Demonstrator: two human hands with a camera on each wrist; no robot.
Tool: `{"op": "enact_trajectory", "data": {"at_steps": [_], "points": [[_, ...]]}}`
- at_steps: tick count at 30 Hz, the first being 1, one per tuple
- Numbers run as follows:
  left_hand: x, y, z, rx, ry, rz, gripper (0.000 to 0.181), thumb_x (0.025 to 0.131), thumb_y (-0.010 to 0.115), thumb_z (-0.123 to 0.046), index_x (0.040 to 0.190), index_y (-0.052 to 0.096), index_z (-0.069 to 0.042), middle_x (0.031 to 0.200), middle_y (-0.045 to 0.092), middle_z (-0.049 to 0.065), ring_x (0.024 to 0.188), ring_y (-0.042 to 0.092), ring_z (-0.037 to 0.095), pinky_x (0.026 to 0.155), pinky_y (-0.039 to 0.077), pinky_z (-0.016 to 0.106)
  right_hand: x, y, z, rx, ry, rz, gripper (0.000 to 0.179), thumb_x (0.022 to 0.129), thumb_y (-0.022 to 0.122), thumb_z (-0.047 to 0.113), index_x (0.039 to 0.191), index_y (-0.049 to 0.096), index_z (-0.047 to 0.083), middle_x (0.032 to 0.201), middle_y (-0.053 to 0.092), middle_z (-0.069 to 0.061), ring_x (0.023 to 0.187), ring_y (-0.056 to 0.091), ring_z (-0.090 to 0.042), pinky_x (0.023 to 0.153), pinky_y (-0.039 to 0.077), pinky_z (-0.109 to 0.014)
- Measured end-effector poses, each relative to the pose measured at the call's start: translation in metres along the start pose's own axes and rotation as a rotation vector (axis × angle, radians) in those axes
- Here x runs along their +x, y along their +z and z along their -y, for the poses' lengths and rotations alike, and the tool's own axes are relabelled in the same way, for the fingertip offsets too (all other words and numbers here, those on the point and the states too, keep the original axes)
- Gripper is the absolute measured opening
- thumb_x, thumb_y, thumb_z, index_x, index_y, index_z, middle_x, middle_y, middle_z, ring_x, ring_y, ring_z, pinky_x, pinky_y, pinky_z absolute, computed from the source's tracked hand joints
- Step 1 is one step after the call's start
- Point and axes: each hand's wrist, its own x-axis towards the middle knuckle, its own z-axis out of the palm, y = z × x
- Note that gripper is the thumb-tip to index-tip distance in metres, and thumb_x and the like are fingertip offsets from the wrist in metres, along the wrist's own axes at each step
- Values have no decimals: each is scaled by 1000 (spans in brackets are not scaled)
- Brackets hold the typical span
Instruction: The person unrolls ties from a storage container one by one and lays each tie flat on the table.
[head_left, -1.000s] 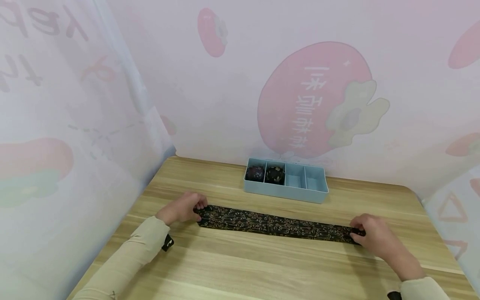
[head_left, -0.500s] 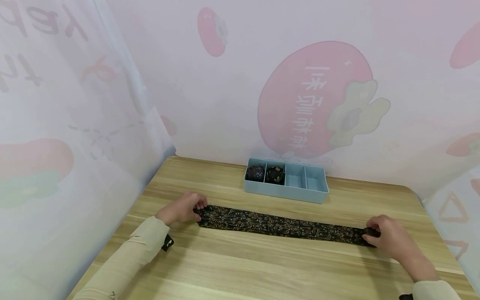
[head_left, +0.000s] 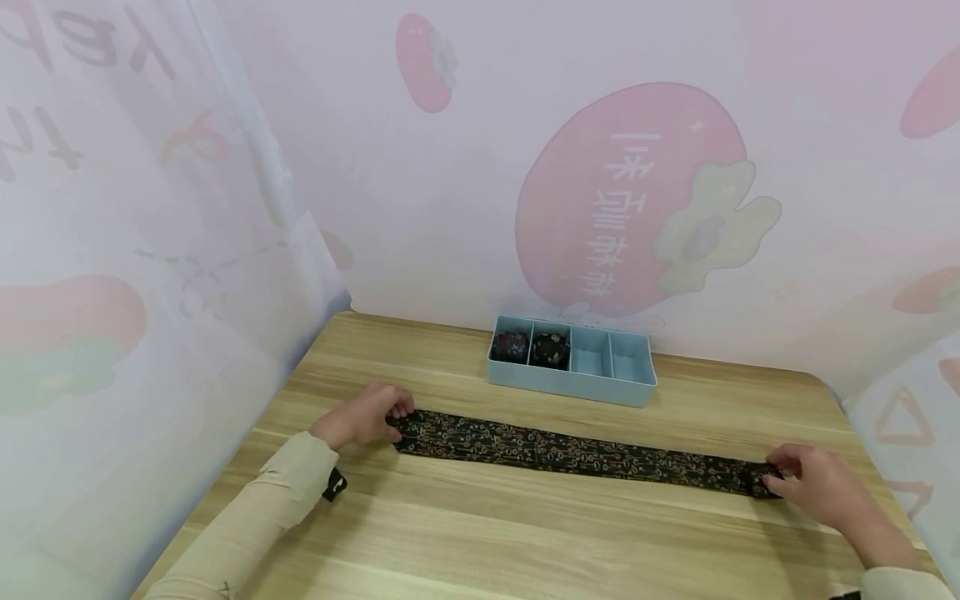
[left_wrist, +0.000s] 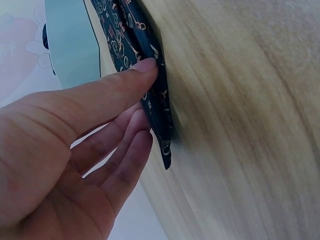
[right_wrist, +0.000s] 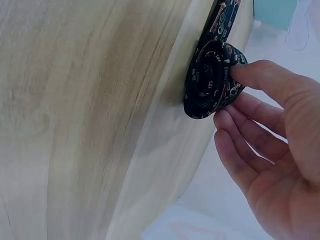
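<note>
A long, narrow strip of folded black cloth (head_left: 585,454) with a small reddish and pale print lies across the wooden table in the head view. My left hand (head_left: 367,414) pinches its left end between thumb and fingers. In the left wrist view, that end of the cloth (left_wrist: 160,117) shows stacked layers and a narrow tip. My right hand (head_left: 825,487) holds the other end, which is coiled into a small roll (right_wrist: 207,82) in the right wrist view. The thumb presses one side of the roll, and the fingertips lie below it.
At the back of the wooden table (head_left: 525,533) stands a light blue box (head_left: 570,383) with several compartments. Its two left compartments each hold a dark patterned cloth bundle (head_left: 550,350); the two on the right hold nothing. A pale printed curtain (head_left: 450,208) hangs behind.
My right hand has moved to the right along with the rolled end. The flat stretch of cloth has grown longer that way. My left hand and the box have stayed put.
</note>
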Motion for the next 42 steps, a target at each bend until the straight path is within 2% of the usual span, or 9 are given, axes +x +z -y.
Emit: {"op": "enact_trajectory", "data": {"at_steps": [7,14,16,19,22,26,35,42], "points": [[-2,-1,1,-8,4,3,40,80,90,1,116,71,1,110,72,12,99,68,25,88,59,35,1,-8,11,21,-17,-45,36,91,82,19,112,72,-8,102,75,-23,93,72,-40,77,60,-54],[-3,-3,6,-12,8,4,40,81,89,1,116,70,1,109,71,12,99,68,25,89,60,38,2,2,33,-41,-82,-79,26,85,87,18,101,75,2,92,75,-4,81,68,-20,68,57,-30],[-4,-3,8,-11,6,3,40,81,89,2,116,70,1,109,71,11,99,68,25,89,60,38,3,7,37,-51,-96,-81,25,84,89,18,99,75,3,91,74,-3,81,67,-18,68,57,-29],[-4,-3,10,-5,5,1,40,81,89,1,116,70,1,109,71,11,99,68,24,89,60,37,3,13,39,-62,-96,-90,26,81,91,17,96,74,3,91,73,-5,81,67,-20,70,58,-34],[-6,-3,12,-3,5,-2,40,81,89,1,116,70,1,109,72,11,99,68,24,88,60,36,4,17,35,-68,-86,-106,30,79,92,18,96,74,0,90,73,-9,82,68,-23,70,59,-39],[-7,-4,12,-5,3,-8,40,81,89,1,116,70,2,109,72,12,99,69,25,89,60,37,5,16,24,-54,-72,-116,34,78,92,18,98,73,-3,89,73,-11,81,67,-25,69,58,-40],[-5,-3,11,-3,-6,-16,40,80,89,1,116,71,1,109,72,11,99,68,24,90,60,37,-2,-1,-4,-3,7,-65,37,87,86,17,107,70,-10,94,74,-19,82,68,-29,69,59,-43],[-6,-2,12,16,-16,-15,40,80,90,0,116,71,-1,110,72,9,100,68,23,91,60,38,-8,-10,-23,-45,48,-92,33,88,83,17,106,72,-8,93,75,-18,83,69,-31,73,59,-51]]}}
